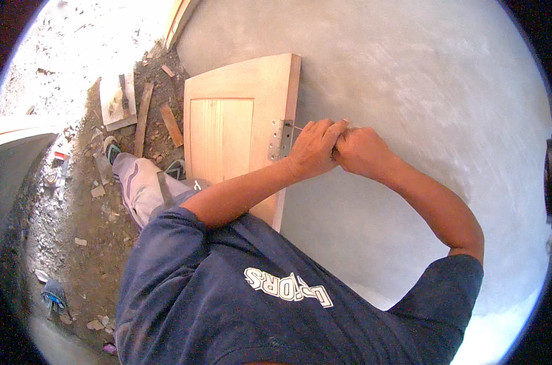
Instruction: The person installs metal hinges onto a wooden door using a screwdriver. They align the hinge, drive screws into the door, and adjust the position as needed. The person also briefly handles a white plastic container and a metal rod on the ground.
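A pale wooden door [236, 82] with a recessed panel stands on edge against the grey wall. On its narrow side edge sits a metal hinge [281, 141], with one leaf spread over the door's face. A thin metal shaft, apparently a screwdriver [297, 127], reaches from my fists to the upper part of the hinge. My left hand [315, 146] is closed round it, close to the hinge. Pressed against it on the right, my right hand [362, 152] is also closed on the screwdriver's handle end. Both hands hide the handle.
A smooth grey wall [410, 79] rises behind and to the right. Wood offcuts [171, 125], a pale board [118, 106] and rubble litter the dirt floor on the left. A dark blue object [54, 295] lies at the lower left. My foot [111, 148] is beside the scraps.
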The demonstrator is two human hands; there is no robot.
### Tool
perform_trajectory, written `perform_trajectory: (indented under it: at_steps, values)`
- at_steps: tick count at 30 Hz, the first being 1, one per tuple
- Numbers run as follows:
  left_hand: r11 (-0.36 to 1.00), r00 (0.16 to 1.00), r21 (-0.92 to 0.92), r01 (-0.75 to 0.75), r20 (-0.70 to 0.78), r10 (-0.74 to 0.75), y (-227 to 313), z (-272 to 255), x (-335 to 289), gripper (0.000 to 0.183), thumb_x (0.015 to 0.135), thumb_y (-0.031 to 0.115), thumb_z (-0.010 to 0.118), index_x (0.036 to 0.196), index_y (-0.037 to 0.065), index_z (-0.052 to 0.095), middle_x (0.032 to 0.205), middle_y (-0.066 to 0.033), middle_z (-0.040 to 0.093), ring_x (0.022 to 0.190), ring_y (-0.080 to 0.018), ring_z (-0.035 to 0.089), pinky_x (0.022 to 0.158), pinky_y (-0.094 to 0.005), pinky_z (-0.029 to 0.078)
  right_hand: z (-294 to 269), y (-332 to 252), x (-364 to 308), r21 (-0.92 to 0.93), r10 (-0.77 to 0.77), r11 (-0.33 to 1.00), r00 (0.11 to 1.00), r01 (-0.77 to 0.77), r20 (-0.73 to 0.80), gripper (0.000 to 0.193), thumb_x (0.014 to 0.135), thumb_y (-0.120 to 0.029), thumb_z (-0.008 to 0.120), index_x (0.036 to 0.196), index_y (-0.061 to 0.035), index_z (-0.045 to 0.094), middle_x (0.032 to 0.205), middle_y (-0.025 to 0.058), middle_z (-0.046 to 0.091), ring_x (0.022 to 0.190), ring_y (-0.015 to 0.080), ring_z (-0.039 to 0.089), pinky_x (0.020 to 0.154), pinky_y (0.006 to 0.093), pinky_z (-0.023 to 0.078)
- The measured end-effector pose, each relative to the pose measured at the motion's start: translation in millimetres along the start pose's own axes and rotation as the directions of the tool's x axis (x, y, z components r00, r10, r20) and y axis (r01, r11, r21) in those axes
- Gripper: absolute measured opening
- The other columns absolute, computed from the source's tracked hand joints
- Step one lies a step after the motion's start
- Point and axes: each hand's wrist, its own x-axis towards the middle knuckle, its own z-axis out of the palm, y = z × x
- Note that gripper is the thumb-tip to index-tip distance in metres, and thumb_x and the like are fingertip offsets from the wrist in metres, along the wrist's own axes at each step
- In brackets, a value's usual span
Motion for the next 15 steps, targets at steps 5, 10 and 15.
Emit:
perform_trajectory:
  at_steps: [5, 10, 15]
  values:
    - [0.945, 0.791, -0.041, 0.326, 0.558, -0.249, -16.6, -5.3, 30.8, 0.059, 0.073, 0.010, 0.077, 0.127, 0.005, 0.054, 0.094, -0.0170, 0.071, 0.093, -0.0362, 0.069, 0.077, -0.0443, 0.054, -3.5, 1.2, 14.2, 0.617, 0.442, 0.671, 0.890, -0.410, 0.111, 0.022, 0.085, -0.017, 0.063, 0.079, 0.0039, 0.061, 0.069, 0.0150, 0.063, 0.057, 0.0235, 0.060, 0.054, 0.0413, 0.050]
    - [0.950, 0.614, -0.120, 0.288, 0.785, -0.087, -37.0, -12.1, 64.4, 0.058, 0.074, 0.008, 0.075, 0.128, 0.006, 0.052, 0.098, -0.0194, 0.072, 0.099, -0.0380, 0.069, 0.083, -0.0429, 0.055, -29.1, 4.6, 20.1, 0.683, 0.405, 0.522, 0.853, -0.511, 0.329, 0.024, 0.089, -0.021, 0.061, 0.092, 0.0019, 0.066, 0.084, 0.0192, 0.068, 0.076, 0.0301, 0.065, 0.066, 0.0422, 0.054]
    - [0.906, 0.883, -0.243, 0.346, 0.411, -0.227, -14.5, -14.7, 18.6, 0.072, 0.073, 0.009, 0.081, 0.136, 0.004, 0.046, 0.114, -0.0210, 0.065, 0.103, -0.0391, 0.065, 0.087, -0.0452, 0.053, -3.7, -9.9, -0.8, 0.086, 0.175, 0.984, 0.953, -0.159, -0.247, 0.023, 0.085, -0.021, 0.068, 0.083, 0.0011, 0.064, 0.090, 0.0192, 0.067, 0.068, 0.0266, 0.064, 0.055, 0.0396, 0.052]
